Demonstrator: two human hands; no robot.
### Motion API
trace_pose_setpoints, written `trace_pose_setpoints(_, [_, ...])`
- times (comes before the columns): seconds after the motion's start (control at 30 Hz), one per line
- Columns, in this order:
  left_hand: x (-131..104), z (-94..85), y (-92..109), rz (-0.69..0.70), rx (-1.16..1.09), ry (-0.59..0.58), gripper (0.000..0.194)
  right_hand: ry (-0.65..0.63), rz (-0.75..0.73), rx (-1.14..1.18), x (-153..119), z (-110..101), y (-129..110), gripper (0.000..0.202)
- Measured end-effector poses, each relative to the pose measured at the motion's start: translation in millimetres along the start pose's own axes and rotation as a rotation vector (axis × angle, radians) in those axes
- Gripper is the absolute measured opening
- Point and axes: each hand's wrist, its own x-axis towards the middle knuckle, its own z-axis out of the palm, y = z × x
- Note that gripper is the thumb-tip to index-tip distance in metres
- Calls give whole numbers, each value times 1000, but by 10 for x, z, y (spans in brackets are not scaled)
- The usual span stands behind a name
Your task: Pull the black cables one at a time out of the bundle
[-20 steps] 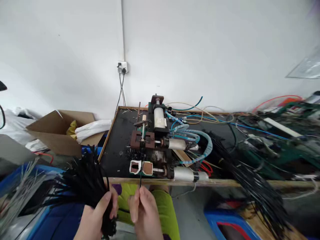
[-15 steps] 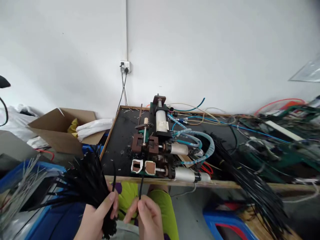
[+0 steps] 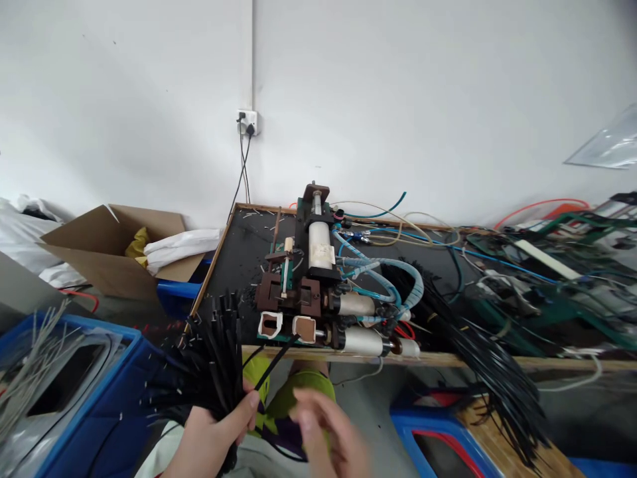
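Observation:
My left hand (image 3: 219, 425) is closed around a thick bundle of black cables (image 3: 219, 358), whose cut ends fan out up and to the left. One black cable (image 3: 273, 365) sticks out from beside the left thumb toward the machine's clamp. My right hand (image 3: 328, 431), smeared by motion, is to the right of the bundle. Its thumb and forefinger stand apart, and I see nothing between them. Just above the hands, at the bench edge, is a pneumatic machine with brown jaws (image 3: 308, 295) and two white-edged pads (image 3: 304, 328).
Silver air cylinders (image 3: 363, 340) and blue hoses (image 3: 415, 285) fill the machine's right side. Another black cable bundle (image 3: 478, 345) hangs over the bench edge (image 3: 438, 365). Blue bins (image 3: 124, 358) stand at left and lower right. An open cardboard box (image 3: 104, 265) sits by the wall.
My right hand has let go of the black cable and moved right and down. That cable now slants from my left hand. The bundle has swung more upright and shifted right.

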Motion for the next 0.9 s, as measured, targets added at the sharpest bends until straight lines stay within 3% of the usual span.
trace_pose_setpoints(0.1, [15,-31,-61,-33,68,-31,42,-171,-67,259,97,358,-338,26])
trace_pose_setpoints(0.17, [24,-95,-90,-28,91,-41,41,-247,-36,411,148,510,-410,29])
trace_pose_setpoints(0.27, [23,-192,-97,11,149,-29,34,-289,66,655,164,574,-331,37])
trace_pose_setpoints(0.37, [19,-197,-48,63,167,76,31,-276,159,738,138,528,-188,42])
trace_pose_setpoints(0.5, [72,-70,107,159,29,139,31,-208,156,535,94,496,-66,45])
trace_pose_setpoints(0.67, [185,21,287,185,-133,131,26,-202,-159,141,66,558,-13,42])
trace_pose_setpoints(0.9, [252,-8,311,103,-252,68,31,-264,-350,33,141,535,18,31])
